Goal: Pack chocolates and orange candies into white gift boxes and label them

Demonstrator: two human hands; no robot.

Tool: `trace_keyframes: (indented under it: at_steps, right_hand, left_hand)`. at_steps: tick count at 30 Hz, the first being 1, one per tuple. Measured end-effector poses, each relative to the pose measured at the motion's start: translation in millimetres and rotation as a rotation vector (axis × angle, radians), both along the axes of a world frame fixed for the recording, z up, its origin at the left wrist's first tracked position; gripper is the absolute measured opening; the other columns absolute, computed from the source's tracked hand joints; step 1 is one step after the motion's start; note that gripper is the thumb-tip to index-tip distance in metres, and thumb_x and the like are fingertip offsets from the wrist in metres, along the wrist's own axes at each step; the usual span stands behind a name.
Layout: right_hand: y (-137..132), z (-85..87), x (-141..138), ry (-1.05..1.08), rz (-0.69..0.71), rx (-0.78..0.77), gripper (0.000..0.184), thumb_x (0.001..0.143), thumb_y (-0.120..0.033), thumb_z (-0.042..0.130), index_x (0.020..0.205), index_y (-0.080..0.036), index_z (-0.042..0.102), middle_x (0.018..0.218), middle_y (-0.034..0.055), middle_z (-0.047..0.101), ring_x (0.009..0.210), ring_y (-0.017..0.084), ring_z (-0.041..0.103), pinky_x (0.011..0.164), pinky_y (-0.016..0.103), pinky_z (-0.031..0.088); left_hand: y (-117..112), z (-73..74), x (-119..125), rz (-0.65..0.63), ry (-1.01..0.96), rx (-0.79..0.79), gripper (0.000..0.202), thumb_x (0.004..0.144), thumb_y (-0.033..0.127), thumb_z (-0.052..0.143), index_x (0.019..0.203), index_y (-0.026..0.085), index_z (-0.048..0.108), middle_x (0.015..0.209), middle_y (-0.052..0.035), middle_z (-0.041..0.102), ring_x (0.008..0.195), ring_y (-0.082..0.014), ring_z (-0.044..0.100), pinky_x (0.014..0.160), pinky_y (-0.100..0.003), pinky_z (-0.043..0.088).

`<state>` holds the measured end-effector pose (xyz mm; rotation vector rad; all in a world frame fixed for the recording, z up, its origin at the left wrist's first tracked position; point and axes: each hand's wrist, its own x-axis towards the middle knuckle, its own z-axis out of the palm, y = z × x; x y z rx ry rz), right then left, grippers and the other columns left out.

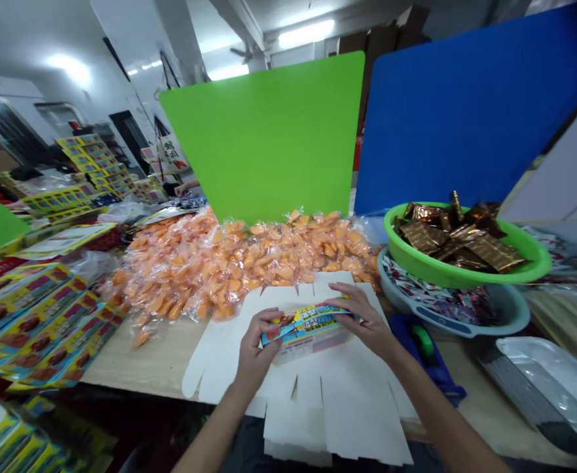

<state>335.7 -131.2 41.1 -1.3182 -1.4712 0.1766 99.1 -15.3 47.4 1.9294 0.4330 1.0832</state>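
A small blue-and-yellow printed cardboard box [304, 323] sits between both hands, just above a stack of flat white die-cut cardboard sheets [338, 407] on the wooden desk [140, 361]. The left hand [256, 345] has its grip closed around the box's left end, with the fingers curled over the top edge. The right hand [362, 322] grasps the right end, its fingers spread across the upper face. The print on the box is too blurred to read, and its underside is hidden.

Behind the sheets lies a heap of orange sweets in clear wrappers [234, 263], backed by an upright green plastic board [269, 138] and a blue plastic board [466, 112]. To the right, a green plastic bowl [535, 266] of brown foil packets rests on a grey-blue plastic basin [510, 318], which it mostly covers. A blue tape dispenser [429, 355] is partly hidden by the right forearm. Silver foil bags [549, 381] are cut off at the right edge. Yellow printed flat cartons [37, 322] are stacked at the left.
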Motion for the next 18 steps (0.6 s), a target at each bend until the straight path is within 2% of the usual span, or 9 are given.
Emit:
trace_keyframes:
  at_steps: [3,5,7,10,13,16,18]
  right_hand:
    - [-5,2.2,17,-0.172,0.086,-0.111,0.039,0.084,-0.037,0.059,0.123,-0.035,0.058,0.137,0.0035,0.048,0.129,0.025,0.035,0.108,0.045,0.030]
    - [-4,2.3,22,-0.212,0.111,-0.113,0.038,0.086,-0.035,0.056,0.125,-0.036,0.056,0.137,0.0027,0.049,0.129,0.023,0.036,0.107,0.045,0.032]
    - [-2,1.6,23,-0.216,0.124,-0.080,0.037,0.088,-0.033,0.053,0.125,-0.035,0.055,0.136,0.0027,0.050,0.130,0.022,0.036,0.107,0.044,0.033]
    - [-1,-0.6,20,-0.206,0.137,-0.062,0.038,0.089,-0.030,0.052,0.127,-0.034,0.053,0.139,0.0029,0.047,0.133,0.021,0.033,0.108,0.045,0.032]
    - [0,-3.5,17,-0.186,0.132,-0.067,0.039,0.090,-0.029,0.050,0.129,-0.032,0.051,0.141,0.0033,0.044,0.137,0.020,0.028,0.109,0.045,0.030]
    - [0,-2.1,13,-0.187,0.105,-0.057,0.038,0.092,-0.031,0.047,0.129,-0.030,0.052,0.143,0.0039,0.042,0.138,0.020,0.023,0.109,0.045,0.031]
    - [-6,2.4,12,-0.229,0.035,-0.050,0.038,0.091,-0.033,0.047,0.128,-0.029,0.053,0.143,0.0049,0.042,0.138,0.022,0.023,0.109,0.046,0.030]
  left_hand:
    - [15,19.3,-11,-0.097,0.198,0.364,0.012,0.081,0.019,0.059,0.093,0.019,0.056,0.115,-0.0114,0.061,0.119,-0.0251,0.050,0.096,-0.046,0.043]
    - [23,34.1,-12,-0.145,0.341,0.595,0.016,0.081,0.024,0.060,0.096,0.019,0.056,0.118,-0.0121,0.061,0.120,-0.0253,0.049,0.097,-0.046,0.043]
    - [26,46.5,-6,-0.191,0.495,0.758,0.017,0.085,0.028,0.056,0.100,0.020,0.057,0.123,-0.0116,0.059,0.120,-0.0234,0.050,0.097,-0.043,0.044]
    - [22,55.7,12,-0.250,0.694,0.913,0.027,0.092,0.031,0.044,0.116,0.021,0.052,0.136,-0.0088,0.050,0.122,-0.0217,0.049,0.095,-0.039,0.046]
    - [17,54.2,28,-0.262,0.788,1.056,0.037,0.095,0.029,0.037,0.132,0.025,0.042,0.145,-0.0057,0.039,0.126,-0.0245,0.044,0.088,-0.039,0.049]
    - [16,50.6,32,-0.255,0.800,1.131,0.040,0.095,0.022,0.035,0.134,0.026,0.041,0.146,-0.0046,0.037,0.125,-0.0251,0.044,0.082,-0.038,0.050]
    - [17,49.6,32,-0.244,0.778,1.139,0.039,0.095,0.022,0.035,0.132,0.026,0.045,0.145,-0.0042,0.040,0.124,-0.0253,0.045,0.082,-0.038,0.050]
